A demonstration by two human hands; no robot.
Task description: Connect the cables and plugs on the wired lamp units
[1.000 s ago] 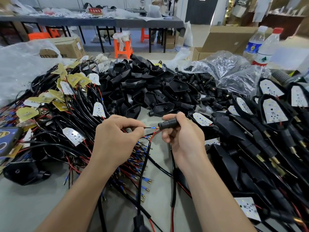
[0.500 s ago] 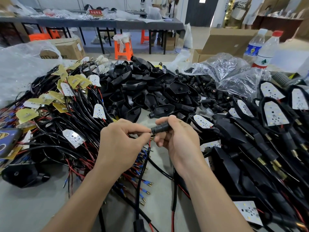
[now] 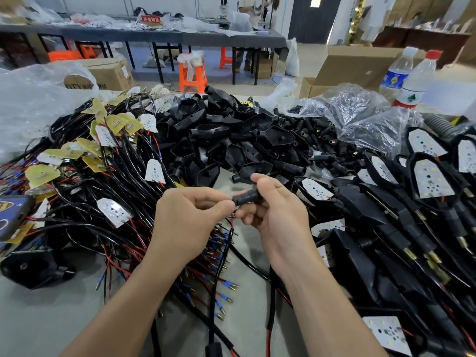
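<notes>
Head view, two hands [image 3: 190, 222] [image 3: 279, 219], one plug [image 3: 246, 197], two bottles [image 3: 396, 73] [image 3: 417, 82]

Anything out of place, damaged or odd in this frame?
Nothing stands out. The left hand pinches wires at the black plug that the right hand grips; the cable heap is tangled but nothing looks broken.

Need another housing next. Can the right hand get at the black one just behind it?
Probably, once freed: the black housing lies uncovered just beyond the right hand, whose fingers grip a black plug.

Grey table [image 3: 46, 320], tangled wired boards [image 3: 113, 211] left, black housings [image 3: 239, 153] centre, assembled lamps [image 3: 430, 181] right, bottles [image 3: 417, 81] behind.
</notes>
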